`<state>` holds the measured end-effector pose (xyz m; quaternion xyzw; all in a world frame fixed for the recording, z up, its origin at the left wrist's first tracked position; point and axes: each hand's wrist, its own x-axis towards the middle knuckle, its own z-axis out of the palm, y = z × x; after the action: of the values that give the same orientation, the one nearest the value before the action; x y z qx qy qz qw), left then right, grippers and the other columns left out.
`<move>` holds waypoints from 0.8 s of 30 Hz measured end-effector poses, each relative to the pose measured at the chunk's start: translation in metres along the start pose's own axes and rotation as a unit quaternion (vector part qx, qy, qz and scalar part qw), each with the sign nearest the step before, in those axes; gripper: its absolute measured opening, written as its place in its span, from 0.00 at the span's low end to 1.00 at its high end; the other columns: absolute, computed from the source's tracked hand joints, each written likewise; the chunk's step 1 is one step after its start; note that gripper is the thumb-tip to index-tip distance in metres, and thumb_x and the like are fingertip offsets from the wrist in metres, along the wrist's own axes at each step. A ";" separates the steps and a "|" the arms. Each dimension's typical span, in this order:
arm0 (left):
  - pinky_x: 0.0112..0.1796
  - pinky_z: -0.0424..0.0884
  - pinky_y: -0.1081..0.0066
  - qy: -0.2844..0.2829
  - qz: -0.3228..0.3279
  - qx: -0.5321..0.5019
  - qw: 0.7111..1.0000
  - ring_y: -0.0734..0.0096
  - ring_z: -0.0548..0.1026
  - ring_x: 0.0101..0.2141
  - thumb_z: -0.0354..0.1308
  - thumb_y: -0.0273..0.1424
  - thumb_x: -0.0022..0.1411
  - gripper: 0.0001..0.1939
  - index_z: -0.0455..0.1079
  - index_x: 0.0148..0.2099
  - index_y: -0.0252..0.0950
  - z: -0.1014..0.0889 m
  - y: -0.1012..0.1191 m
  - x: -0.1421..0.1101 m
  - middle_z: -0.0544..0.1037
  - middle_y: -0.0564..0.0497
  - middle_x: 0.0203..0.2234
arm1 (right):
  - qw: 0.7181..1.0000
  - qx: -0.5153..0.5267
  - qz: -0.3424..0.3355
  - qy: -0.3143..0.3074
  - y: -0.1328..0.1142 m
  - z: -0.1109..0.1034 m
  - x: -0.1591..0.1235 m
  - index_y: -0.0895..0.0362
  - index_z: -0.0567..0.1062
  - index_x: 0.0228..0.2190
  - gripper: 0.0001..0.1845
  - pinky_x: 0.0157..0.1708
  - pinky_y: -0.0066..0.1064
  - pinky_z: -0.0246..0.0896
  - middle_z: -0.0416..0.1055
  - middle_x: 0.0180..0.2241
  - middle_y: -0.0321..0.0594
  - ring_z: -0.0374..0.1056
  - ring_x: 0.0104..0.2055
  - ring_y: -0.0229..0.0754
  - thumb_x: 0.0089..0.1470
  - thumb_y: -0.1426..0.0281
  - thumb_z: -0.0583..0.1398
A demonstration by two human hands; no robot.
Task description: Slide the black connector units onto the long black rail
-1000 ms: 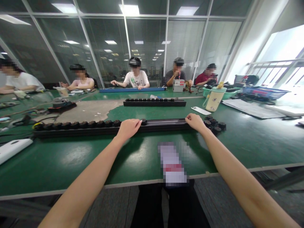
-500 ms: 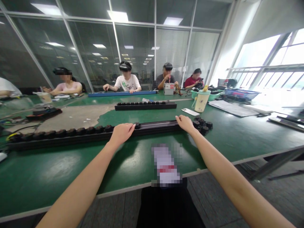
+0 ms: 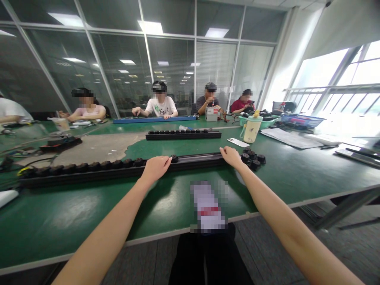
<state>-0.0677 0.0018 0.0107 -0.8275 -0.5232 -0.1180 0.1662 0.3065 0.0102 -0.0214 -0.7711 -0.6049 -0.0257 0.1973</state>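
Note:
A long black rail (image 3: 198, 161) with a channel along its top lies across the green table. Round black knob-like pieces (image 3: 93, 166) stand in a row along its left part. My left hand (image 3: 156, 167) is closed over the middle of the rail, its thumb side against one black piece (image 3: 174, 158). Over the rail's right end my right hand (image 3: 231, 156) is closed, fingers curled down the far side and partly hidden. Between my hands the channel shows bare. Several loose black pieces (image 3: 253, 159) are clustered just right of my right hand.
A second black rail (image 3: 184, 136) lies farther back, near a white phone (image 3: 238, 142) and a yellow cup (image 3: 252, 130). A blurred pale item (image 3: 208, 206) lies at the front edge (image 3: 160, 236). Several people sit across the table, one at a blue bar (image 3: 154, 119).
The view has shifted slightly, so most things appear a little farther right and lower. Both hands keep their places on the rail.

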 end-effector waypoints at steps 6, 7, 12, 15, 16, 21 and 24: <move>0.38 0.71 0.68 -0.004 0.008 0.001 1.000 0.57 0.84 0.44 0.37 0.41 0.81 0.27 0.77 0.42 0.38 0.000 0.001 0.000 0.86 0.44 0.41 | 1.000 0.006 -0.002 0.005 0.001 0.002 0.001 0.59 0.78 0.45 0.25 0.50 0.34 0.61 0.81 0.46 0.54 0.76 0.51 0.50 0.76 0.58 0.47; 0.38 0.71 0.67 -0.008 0.009 0.002 1.000 0.56 0.84 0.44 0.37 0.40 0.81 0.27 0.77 0.43 0.38 0.000 0.001 0.000 0.86 0.43 0.42 | 1.000 0.006 -0.002 0.006 0.001 0.003 0.002 0.59 0.78 0.45 0.25 0.49 0.33 0.61 0.81 0.47 0.54 0.76 0.51 0.50 0.76 0.58 0.47; 0.39 0.71 0.65 -0.026 0.009 0.006 1.000 0.53 0.84 0.46 0.38 0.39 0.81 0.26 0.77 0.46 0.37 -0.002 0.006 0.001 0.85 0.44 0.44 | 1.000 0.011 -0.006 0.009 0.003 0.005 0.004 0.60 0.78 0.45 0.23 0.48 0.32 0.60 0.81 0.46 0.55 0.77 0.51 0.50 0.76 0.61 0.48; 0.40 0.72 0.65 -0.025 0.011 0.005 1.000 0.53 0.84 0.46 0.39 0.39 0.81 0.26 0.78 0.48 0.36 -0.001 0.007 0.001 0.85 0.44 0.44 | 1.000 0.016 -0.008 0.009 0.004 0.006 0.006 0.60 0.78 0.46 0.21 0.47 0.32 0.61 0.81 0.46 0.54 0.77 0.51 0.50 0.75 0.62 0.49; 0.40 0.72 0.64 -0.025 0.013 0.004 1.000 0.53 0.84 0.46 0.39 0.39 0.81 0.26 0.78 0.48 0.36 -0.001 0.007 0.001 0.85 0.43 0.44 | 1.000 0.017 -0.009 0.009 0.005 0.007 0.006 0.60 0.78 0.46 0.21 0.48 0.32 0.61 0.81 0.46 0.54 0.77 0.51 0.50 0.75 0.62 0.50; 0.41 0.73 0.64 -0.016 0.015 -0.002 1.000 0.52 0.84 0.47 0.39 0.39 0.81 0.26 0.79 0.49 0.37 0.003 0.003 0.002 0.86 0.44 0.45 | 1.000 0.019 -0.010 0.008 0.006 0.008 0.008 0.60 0.78 0.47 0.17 0.49 0.32 0.62 0.81 0.46 0.53 0.77 0.52 0.50 0.73 0.65 0.51; 0.42 0.73 0.64 -0.013 0.012 -0.002 1.000 0.52 0.84 0.47 0.39 0.39 0.81 0.25 0.79 0.50 0.37 0.005 0.001 0.002 0.86 0.43 0.46 | 1.000 0.019 -0.011 0.009 0.007 0.008 0.008 0.60 0.78 0.47 0.16 0.50 0.32 0.63 0.81 0.46 0.52 0.77 0.52 0.49 0.72 0.66 0.52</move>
<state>-0.0653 0.0049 0.0072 -0.8353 -0.5154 -0.1068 0.1591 0.3133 0.0195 -0.0286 -0.7602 -0.6119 -0.0230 0.2173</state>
